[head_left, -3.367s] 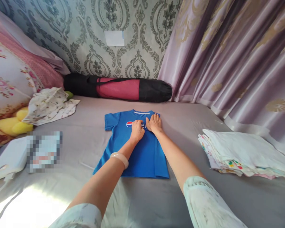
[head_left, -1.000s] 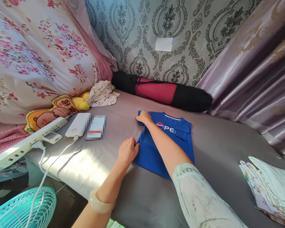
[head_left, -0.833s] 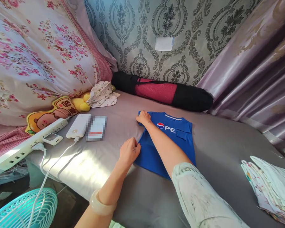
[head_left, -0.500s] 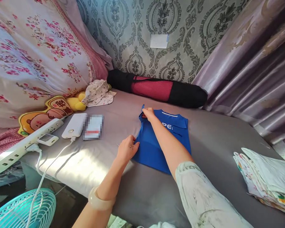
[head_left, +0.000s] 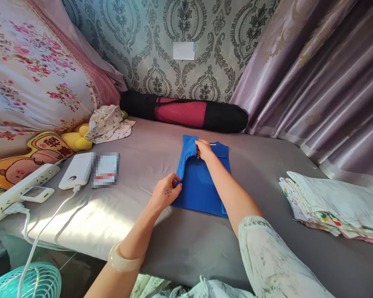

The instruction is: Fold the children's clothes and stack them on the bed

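A blue T-shirt (head_left: 202, 186) lies on the grey bed sheet (head_left: 149, 153), its left side raised and folded inward over the front. My left hand (head_left: 166, 192) pinches the shirt's lower left edge. My right hand (head_left: 203, 150) grips the folded left sleeve near the collar and holds it over the middle of the shirt. A pale bangle (head_left: 124, 260) sits on my left wrist.
A stack of folded white printed cloths (head_left: 332, 205) lies at the right. A black and red roll bag (head_left: 186, 112) rests along the patterned wall. At the left are a power bank (head_left: 76, 176), a power strip (head_left: 15, 192), plush toys (head_left: 74, 140), a crumpled cloth (head_left: 107, 123) and floral bedding (head_left: 34, 78). A teal fan (head_left: 27, 281) stands below.
Both hands have lifted the shirt's left side and brought it inward over the front, hiding the logo. The camera view has shifted to the right.
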A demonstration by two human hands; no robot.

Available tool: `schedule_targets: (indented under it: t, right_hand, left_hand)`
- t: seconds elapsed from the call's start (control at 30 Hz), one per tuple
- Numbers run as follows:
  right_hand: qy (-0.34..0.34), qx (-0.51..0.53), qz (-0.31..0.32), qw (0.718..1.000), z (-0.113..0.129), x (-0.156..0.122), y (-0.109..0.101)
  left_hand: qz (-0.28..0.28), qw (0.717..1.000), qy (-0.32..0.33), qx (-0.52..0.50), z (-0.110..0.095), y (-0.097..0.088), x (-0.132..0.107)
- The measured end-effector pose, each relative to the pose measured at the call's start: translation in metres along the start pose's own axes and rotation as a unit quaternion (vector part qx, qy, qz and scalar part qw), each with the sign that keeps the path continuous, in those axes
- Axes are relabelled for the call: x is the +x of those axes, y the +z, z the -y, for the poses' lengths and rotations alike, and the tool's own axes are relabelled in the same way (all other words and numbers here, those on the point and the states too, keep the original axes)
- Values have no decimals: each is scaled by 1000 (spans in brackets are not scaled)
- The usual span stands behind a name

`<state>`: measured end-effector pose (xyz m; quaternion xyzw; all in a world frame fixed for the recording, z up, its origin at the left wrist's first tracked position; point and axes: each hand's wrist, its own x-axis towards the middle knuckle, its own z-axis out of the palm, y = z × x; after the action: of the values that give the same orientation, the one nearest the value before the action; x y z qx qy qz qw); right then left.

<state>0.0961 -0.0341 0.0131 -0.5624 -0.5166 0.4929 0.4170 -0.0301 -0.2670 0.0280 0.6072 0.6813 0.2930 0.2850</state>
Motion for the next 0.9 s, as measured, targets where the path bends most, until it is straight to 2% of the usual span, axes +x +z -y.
schedule_targets:
  t: [0.3, 0.43, 0.57, 0.67, 0.73, 0.8, 0.9]
  right_hand:
    - [45, 1, -46, 998, -17, -18, -27]
    - [52, 4, -31, 998, -18, -20, -33]
    - [50, 6, 11, 999, -17, -22, -37]
    - [27, -70, 50, 996, -17, -24, -39]
    - [-12, -152, 66, 986, -16, -24, -42]
    - [-74, -234, 73, 967, -14, -23, -44]
    - [-136, -359, 86, 919, -9, -26, -48]
  left_hand:
    - [32, 998, 51, 2, -6, 10, -3]
    - [40, 998, 54, -7, -9, 10, -5]
    - [26, 998, 32, -45, -7, 10, -2]
    - [-15, 998, 22, -52, 0, 9, 2]
    - [-27, 999, 34, -19, 4, 10, 4]
    - [-5, 997, 67, 30, 7, 11, 4]
    - [52, 987, 122, 96, 8, 12, 2]
